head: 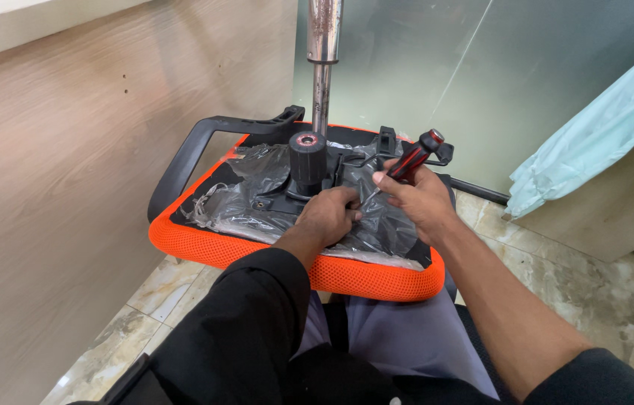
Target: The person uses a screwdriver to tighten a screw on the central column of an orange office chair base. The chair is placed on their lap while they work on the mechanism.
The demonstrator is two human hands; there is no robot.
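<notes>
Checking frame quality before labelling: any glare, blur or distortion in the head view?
Head view: even, soft light, faint shadows; glare on the crinkled clear plastic wrap over the orange mesh seat's underside and on the chrome gas-lift rod; both hands sharp, right hand gripping the red-and-black screwdriver; slight wide-angle bending at the edges.

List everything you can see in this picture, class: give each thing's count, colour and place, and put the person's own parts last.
Chair seat: one, orange mesh edge, upside down on the person's lap.
Plastic wrap: one sheet, clear over black, across the seat's underside.
Armrest: one, black, on the seat's left side.
Cylinder socket: one, black with a red ring, at the seat's middle.
Metal pole: one, silver, upright behind the seat.
Screwdriver: one, red and black handle, in the right hand.
Cloth: one, pale green, far right.
Floor tiles: beige marble, below.
Left hand: on the plastic wrap.
Right hand: fingers closed around the screwdriver.
</notes>
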